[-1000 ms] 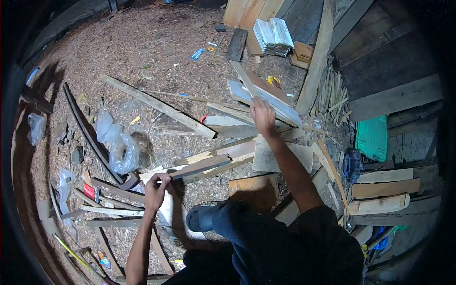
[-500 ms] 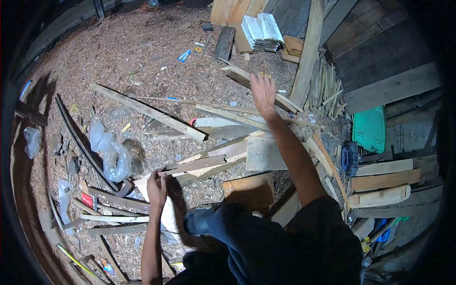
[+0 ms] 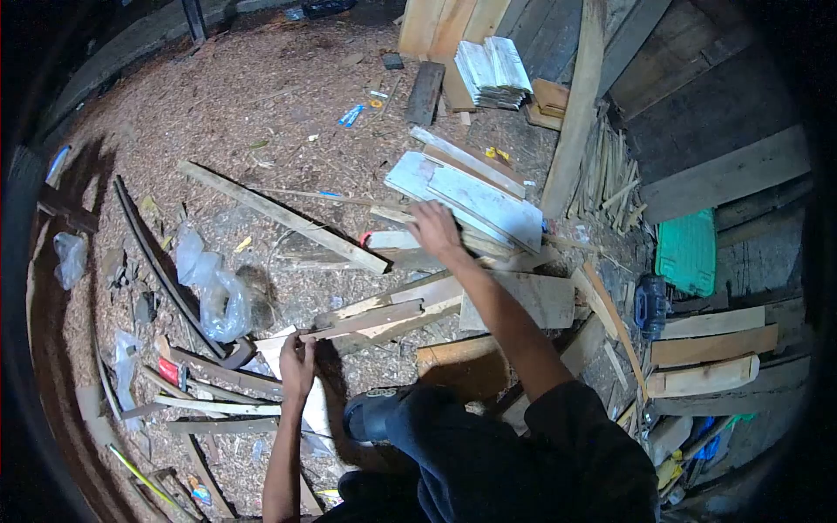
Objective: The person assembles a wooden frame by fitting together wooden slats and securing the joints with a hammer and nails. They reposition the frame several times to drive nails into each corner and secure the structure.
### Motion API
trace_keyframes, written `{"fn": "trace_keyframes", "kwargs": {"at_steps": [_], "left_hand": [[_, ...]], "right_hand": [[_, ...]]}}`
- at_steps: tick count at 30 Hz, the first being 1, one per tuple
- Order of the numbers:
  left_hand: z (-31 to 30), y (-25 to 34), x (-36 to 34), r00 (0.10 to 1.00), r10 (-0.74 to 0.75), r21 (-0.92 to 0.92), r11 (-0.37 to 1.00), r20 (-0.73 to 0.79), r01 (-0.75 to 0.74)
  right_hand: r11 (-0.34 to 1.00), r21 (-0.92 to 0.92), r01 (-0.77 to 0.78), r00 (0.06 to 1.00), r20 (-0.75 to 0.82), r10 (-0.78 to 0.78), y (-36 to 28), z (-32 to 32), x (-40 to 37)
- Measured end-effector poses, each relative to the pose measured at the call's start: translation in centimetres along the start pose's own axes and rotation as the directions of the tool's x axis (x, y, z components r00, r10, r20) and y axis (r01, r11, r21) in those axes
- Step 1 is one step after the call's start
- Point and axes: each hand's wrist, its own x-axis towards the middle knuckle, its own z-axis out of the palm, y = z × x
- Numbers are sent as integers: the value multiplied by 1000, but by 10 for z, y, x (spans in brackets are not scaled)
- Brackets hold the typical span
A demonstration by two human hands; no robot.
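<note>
My left hand (image 3: 298, 362) is closed at the near end of a narrow wooden strip (image 3: 370, 320), thumb and fingers pinched together. That strip lies slanting over longer, rough-edged wood on the ground. Further out, my right hand (image 3: 434, 228) rests with fingers stretched out at the near edge of a whitish board (image 3: 475, 196). The board lies nearly flat, overlapped with another whitish piece, and thin wooden strips run beneath my palm. Behind it sits a narrow pale board (image 3: 466, 161). A square wooden panel (image 3: 519, 299) lies under my right forearm.
Wood chips cover the ground. A long plank (image 3: 283, 216) and clear plastic bags (image 3: 222, 301) lie to the left. Stacked white boards (image 3: 493, 74) stand at the back. A green plastic container (image 3: 684, 253) and a clear blue-tinted jug (image 3: 650, 307) are at the right.
My right hand has come nearer and leftward. The boards beneath it, seen edge-on before, now show their whitish faces. My left hand stays at the strip's end; the view has shifted slightly.
</note>
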Motion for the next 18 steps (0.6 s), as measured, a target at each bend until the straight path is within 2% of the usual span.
{"fn": "trace_keyframes", "kwargs": {"at_steps": [1,2,4,5,6,7,8,9,10,11,13,14,15,17,18], "left_hand": [[-4,11,-1,999,-39,0,999,29,39],[-2,8,0,1000,-12,21,1000,7,12],[-2,9,-2,999,32,54,998,-30,-30],[-4,17,-6,1000,13,0,1000,-2,-13],[-4,19,-8,997,68,71,995,-39,-65],[-6,20,-11,990,124,145,983,-71,-113],[-7,21,-14,998,51,87,995,-49,-46],[-12,30,-17,996,76,99,993,-46,-71],[-14,29,-18,992,110,108,989,-61,-103],[-13,26,-21,987,144,112,984,-69,-136],[-17,25,-23,987,147,116,983,-60,-139],[-19,25,-22,988,132,86,988,-79,-125],[-21,27,-21,989,115,55,992,-98,-110],[-24,33,-17,978,121,151,984,-170,-96],[-26,41,-14,974,131,165,981,-185,-100]], "right_hand": [[1000,7,17,1000,18,-17,-18,-2,9],[999,36,-24,991,135,19,-34,-7,19],[998,6,-63,995,76,62,-46,22,37],[994,-28,-109,994,21,110,-49,38,45],[975,-7,-222,962,163,221,-55,38,55],[976,2,-216,964,158,213,-59,36,64],[967,-84,-242,927,275,256,-60,33,71],[951,-174,-255,872,384,304,-59,32,77],[948,-74,-309,795,527,300,-53,28,83],[946,-83,-314,795,522,310,-49,26,84],[965,-39,-260,798,554,238,-42,23,82],[980,24,-196,832,533,153,-37,23,78],[979,16,-202,830,533,162,-36,25,73],[956,201,-214,938,316,144,-40,31,61],[926,255,-277,935,293,199,-50,8,56]]}}
